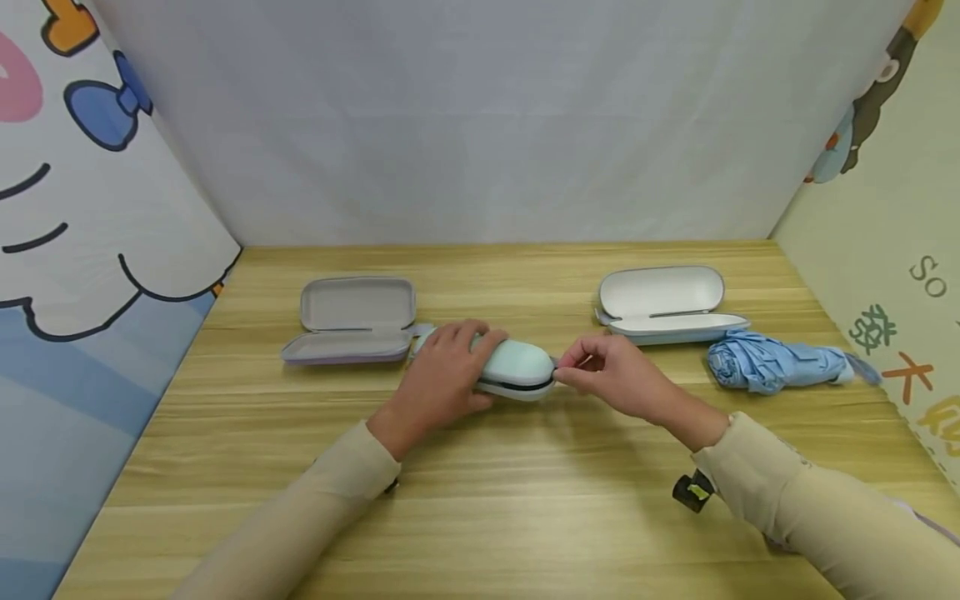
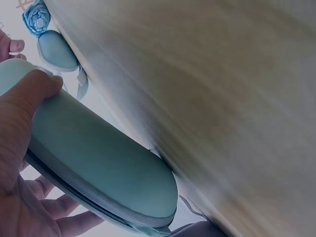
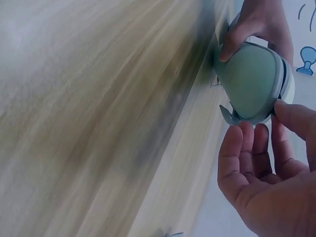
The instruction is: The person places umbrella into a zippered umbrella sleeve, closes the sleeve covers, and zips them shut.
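Observation:
A mint-green zippered glasses case (image 1: 519, 363) lies in the middle of the table, its zipper partly parted as a dark gap at the right end. My left hand (image 1: 444, 371) grips the case from above, thumb on the near side and fingers over the top. The left wrist view shows the case's long rounded side (image 2: 103, 143) and zipper seam. At the case's right end, my right hand (image 1: 618, 377) pinches the zipper pull between thumb and index finger; the fingertips mostly hide the pull. In the right wrist view, the other fingers (image 3: 232, 153) are loosely bent below the case.
An open lilac-edged case (image 1: 357, 304) stands behind and left of my left hand. Another open case, pale blue with a white inside (image 1: 662, 292), stands back right. A folded blue umbrella (image 1: 780, 363) lies beside it. Printed cloth walls border the wooden table (image 1: 480, 517).

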Demonstrator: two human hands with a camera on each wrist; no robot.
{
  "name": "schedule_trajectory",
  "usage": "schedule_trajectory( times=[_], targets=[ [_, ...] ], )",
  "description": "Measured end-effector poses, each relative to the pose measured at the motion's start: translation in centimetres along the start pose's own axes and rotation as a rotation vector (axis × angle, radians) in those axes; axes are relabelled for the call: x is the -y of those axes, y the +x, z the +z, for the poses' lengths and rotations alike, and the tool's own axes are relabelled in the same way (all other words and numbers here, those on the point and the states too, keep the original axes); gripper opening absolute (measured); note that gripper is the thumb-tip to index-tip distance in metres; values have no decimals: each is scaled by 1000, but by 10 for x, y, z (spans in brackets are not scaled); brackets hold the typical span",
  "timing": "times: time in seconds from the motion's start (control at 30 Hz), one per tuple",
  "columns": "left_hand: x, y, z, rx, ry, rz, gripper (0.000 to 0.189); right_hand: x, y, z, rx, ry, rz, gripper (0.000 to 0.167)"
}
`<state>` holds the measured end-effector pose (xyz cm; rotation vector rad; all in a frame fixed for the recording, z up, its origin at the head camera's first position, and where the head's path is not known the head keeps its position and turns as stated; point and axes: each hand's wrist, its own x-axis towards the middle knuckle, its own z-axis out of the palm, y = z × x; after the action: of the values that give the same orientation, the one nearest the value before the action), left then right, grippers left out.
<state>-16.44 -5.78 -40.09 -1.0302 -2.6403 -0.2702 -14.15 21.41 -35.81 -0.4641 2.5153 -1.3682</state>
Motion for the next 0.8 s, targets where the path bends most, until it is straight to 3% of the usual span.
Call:
schedule_trajectory(
  times=[0.13,0.2,0.33,0.47,0.53,0.63,0.8],
  targets=[
    [1,1,-1,-5,10,-2,90,0,1,1,-29,5,32,12],
    [1,1,-1,-7,17,-4,90,0,0,2,-59,-25,6,11],
    [1,2,-3,-1,18,-37,92,-1,-5,4,-116,-123,-155,5],
    [3,2,-5,-7,9,-67,93,-2,-12,7,-106,-250,-328,17],
    [4,2,-5,-13,10,-61,91,-2,-15,8,-80,-366,-399,24],
    [5,0,-4,-15,18,-43,89,1,-19,11,-44,-641,-504,35],
    [6,-5,-2,-13,44,-37,89,11,-28,23,15,-1121,-539,55]
  ],
)
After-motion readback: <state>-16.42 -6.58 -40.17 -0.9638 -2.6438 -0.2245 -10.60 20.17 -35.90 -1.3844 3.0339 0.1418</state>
